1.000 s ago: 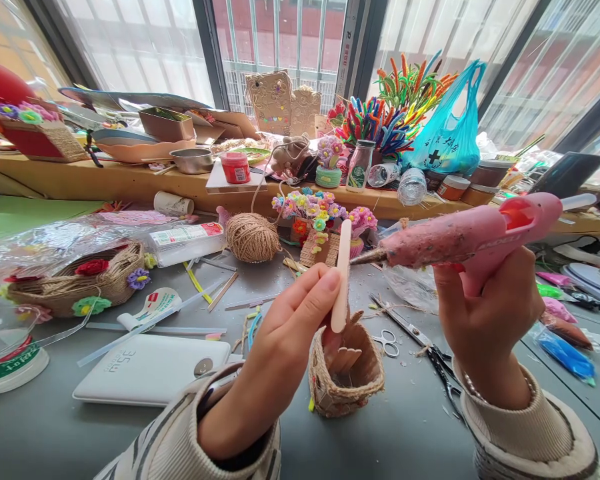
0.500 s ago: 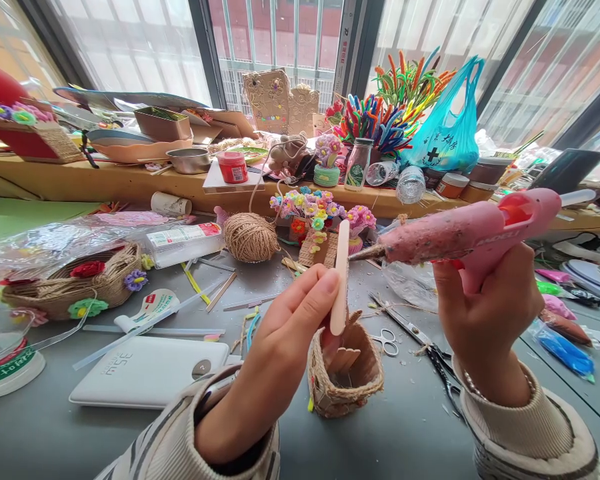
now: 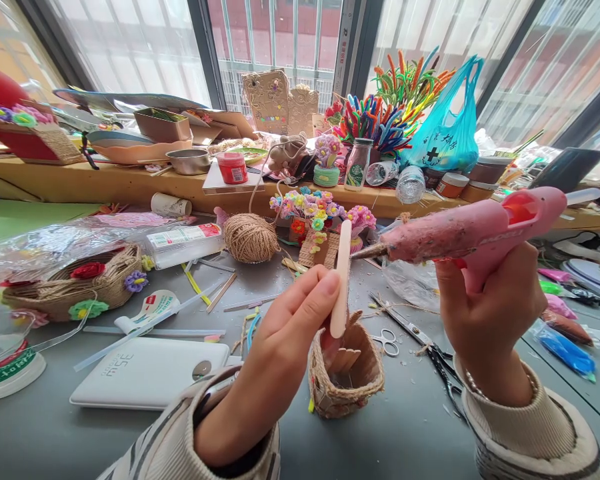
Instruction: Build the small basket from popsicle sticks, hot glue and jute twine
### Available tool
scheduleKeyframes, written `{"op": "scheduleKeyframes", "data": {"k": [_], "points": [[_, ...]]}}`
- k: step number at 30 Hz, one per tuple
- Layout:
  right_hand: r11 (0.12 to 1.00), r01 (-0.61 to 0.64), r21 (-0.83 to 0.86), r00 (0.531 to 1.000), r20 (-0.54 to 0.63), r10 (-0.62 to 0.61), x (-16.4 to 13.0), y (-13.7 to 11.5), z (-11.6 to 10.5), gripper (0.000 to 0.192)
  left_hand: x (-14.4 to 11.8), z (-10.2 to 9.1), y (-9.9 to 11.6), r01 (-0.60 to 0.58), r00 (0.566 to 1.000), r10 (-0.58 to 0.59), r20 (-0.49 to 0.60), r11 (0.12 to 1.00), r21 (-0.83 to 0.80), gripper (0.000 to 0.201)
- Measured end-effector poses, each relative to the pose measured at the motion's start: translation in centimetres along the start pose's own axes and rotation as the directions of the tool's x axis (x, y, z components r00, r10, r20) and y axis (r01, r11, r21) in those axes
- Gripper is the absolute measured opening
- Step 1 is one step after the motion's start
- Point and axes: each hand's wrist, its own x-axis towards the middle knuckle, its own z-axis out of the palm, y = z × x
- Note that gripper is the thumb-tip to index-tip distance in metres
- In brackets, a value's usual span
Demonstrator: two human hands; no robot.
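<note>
Between the thumb and fingers of my left hand a wooden craft stick is pinched, standing nearly upright. My right hand is wrapped round the handle of a pink hot glue gun, with a clear glue stick poking out of its back end. The gun's metal nozzle points left at the stick's right edge, touching it or very close. Below the stick, a small twine-wrapped basket sits on the table with short wooden pieces inside. My left fingers hide part of its rim.
Small scissors and long black-handled scissors lie right of the basket. A ball of twine and a flower-trimmed twine basket are further left, near a white power bank. A crowded ledge runs along the back.
The glue gun and my right hand have shifted slightly to the right. The craft stick in my left hand has barely moved.
</note>
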Motion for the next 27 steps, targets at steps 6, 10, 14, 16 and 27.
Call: {"op": "scheduleKeyframes", "data": {"k": [6,10,14,16,27], "points": [[1.000,0.000,-0.003,1.000,-0.001,0.000,0.01,-0.02,0.08,0.032,0.04,-0.02,-0.21,-0.006,1.000,0.006,0.018,1.000,0.013,0.032],[1.000,0.005,0.000,1.000,-0.005,-0.005,0.03,0.02,0.11,0.031,0.20,0.07,-0.20,-0.004,0.999,0.004,0.036,1.000,-0.006,0.033],[1.000,-0.007,0.008,1.000,-0.021,0.007,0.06,0.12,0.16,0.030,0.10,0.28,-0.04,-0.002,0.999,0.002,-0.036,1.000,-0.002,0.031],[1.000,-0.013,0.009,1.000,-0.012,0.013,0.09,0.14,0.16,0.030,0.02,0.33,-0.02,-0.010,0.998,0.010,-0.070,1.000,0.004,0.030],[0.999,0.000,0.044,1.000,-0.029,0.001,0.38,0.12,0.12,0.028,-0.02,0.67,-0.21,-0.010,0.999,0.010,-0.042,1.000,-0.005,0.032]]}}
